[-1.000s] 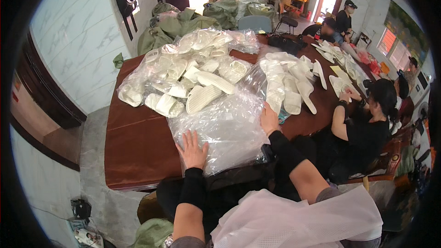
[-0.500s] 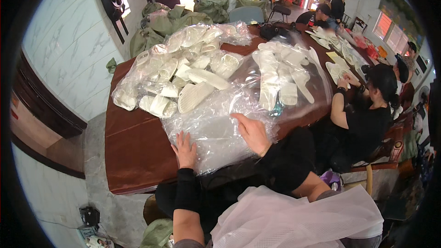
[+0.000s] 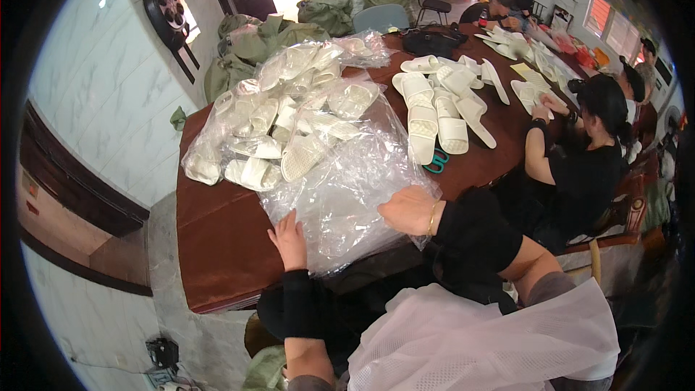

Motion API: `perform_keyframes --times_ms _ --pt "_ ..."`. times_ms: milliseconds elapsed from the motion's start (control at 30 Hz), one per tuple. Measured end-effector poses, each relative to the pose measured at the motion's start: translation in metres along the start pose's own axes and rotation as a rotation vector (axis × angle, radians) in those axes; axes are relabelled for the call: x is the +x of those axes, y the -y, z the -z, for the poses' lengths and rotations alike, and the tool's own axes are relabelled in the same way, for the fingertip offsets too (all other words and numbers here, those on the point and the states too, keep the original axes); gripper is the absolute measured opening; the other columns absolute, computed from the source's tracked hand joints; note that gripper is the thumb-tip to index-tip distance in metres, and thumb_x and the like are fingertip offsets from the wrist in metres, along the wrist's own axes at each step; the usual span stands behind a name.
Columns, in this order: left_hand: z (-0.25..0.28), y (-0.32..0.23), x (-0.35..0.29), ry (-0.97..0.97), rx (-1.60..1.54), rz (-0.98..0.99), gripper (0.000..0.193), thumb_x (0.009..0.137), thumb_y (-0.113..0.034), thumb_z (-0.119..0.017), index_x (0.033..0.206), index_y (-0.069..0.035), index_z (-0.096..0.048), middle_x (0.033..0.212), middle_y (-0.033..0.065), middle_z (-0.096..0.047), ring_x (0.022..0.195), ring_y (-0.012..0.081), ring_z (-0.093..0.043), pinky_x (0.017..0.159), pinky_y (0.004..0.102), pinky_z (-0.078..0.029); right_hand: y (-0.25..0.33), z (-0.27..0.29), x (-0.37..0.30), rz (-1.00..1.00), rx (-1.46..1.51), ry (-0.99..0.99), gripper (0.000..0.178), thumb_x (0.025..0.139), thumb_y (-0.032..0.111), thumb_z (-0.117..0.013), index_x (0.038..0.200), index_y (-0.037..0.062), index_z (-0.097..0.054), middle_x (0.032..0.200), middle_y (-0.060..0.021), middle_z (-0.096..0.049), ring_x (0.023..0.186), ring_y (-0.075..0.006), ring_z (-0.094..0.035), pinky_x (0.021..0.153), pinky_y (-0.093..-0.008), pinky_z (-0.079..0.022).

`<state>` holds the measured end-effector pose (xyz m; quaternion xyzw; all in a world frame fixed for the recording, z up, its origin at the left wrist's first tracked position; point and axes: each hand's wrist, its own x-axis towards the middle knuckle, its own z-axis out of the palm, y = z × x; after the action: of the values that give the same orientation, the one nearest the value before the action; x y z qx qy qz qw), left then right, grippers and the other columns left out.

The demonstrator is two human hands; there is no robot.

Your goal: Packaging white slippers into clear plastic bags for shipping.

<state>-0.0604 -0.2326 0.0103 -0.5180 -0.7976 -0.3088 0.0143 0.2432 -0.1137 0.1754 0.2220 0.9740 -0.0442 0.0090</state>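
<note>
A heap of clear plastic bags (image 3: 347,188) lies at the near edge of the brown table (image 3: 217,239). My left hand (image 3: 289,240) rests flat on the heap's lower left corner. My right hand (image 3: 409,210) presses on its right side, fingers curled over the plastic. Behind the heap lies a pile of white slippers in clear bags (image 3: 282,123). Loose white slippers (image 3: 438,108) lie to the right of it, unbagged.
Teal-handled scissors (image 3: 436,164) lie by the loose slippers. A person in black (image 3: 579,166) sits at the table's right side; others work farther back. Green sacks (image 3: 268,36) stand beyond the table. White mesh fabric (image 3: 485,340) covers my lap.
My right hand has drawn back from the far right of the bag heap toward me, onto its near right side. My left hand stays on the heap.
</note>
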Motion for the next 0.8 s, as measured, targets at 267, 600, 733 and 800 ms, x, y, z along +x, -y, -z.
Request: perform_keyframes --times_ms 267,600,733,800 --pt "0.098 -0.175 -0.031 -0.026 -0.199 -0.476 0.042 0.094 -0.011 -0.066 0.136 -0.005 -0.064 0.142 0.0124 -0.061 0.131 0.0300 -0.058 0.115 0.0535 -0.037 0.026 0.021 0.009 0.014 0.137 -0.145 0.023 0.097 0.024 -0.058 0.102 0.0051 -0.070 0.077 -0.0157 -0.071 0.069 -0.0332 -0.071 0.062 -0.0457 -0.054" --pt "0.097 -0.149 -0.017 -0.425 -1.122 0.173 0.027 0.111 -0.023 -0.049 0.127 -0.003 -0.057 0.112 0.0136 -0.072 0.093 0.0244 -0.071 0.089 0.0358 -0.056 -0.047 -0.033 -0.047 -0.343 1.083 -0.909 0.029 0.106 0.017 -0.053 0.128 0.0031 -0.063 0.092 -0.0045 -0.064 0.087 -0.0145 -0.061 0.081 -0.0287 -0.050" --pt "0.103 -0.172 -0.016 -0.303 -1.380 0.334 0.038 0.109 -0.030 -0.052 0.136 -0.004 -0.050 0.125 0.0155 -0.065 0.103 0.0272 -0.067 0.092 0.0373 -0.053 -0.028 -0.141 -0.052 0.078 0.290 -0.393 0.050 0.095 0.029 -0.068 0.140 0.0117 -0.058 0.134 -0.0154 -0.059 0.133 -0.0306 -0.052 0.111 -0.0523 -0.042" --pt "0.101 -0.160 -0.024 -0.240 -1.391 0.406 0.042 0.108 -0.032 -0.054 0.139 -0.004 -0.048 0.131 0.0163 -0.062 0.112 0.0291 -0.064 0.094 0.0390 -0.052 -0.020 -0.178 -0.039 0.106 0.163 -0.339 0.054 0.093 0.035 -0.068 0.142 0.0154 -0.057 0.138 -0.0150 -0.056 0.135 -0.0328 -0.050 0.109 -0.0601 -0.040"
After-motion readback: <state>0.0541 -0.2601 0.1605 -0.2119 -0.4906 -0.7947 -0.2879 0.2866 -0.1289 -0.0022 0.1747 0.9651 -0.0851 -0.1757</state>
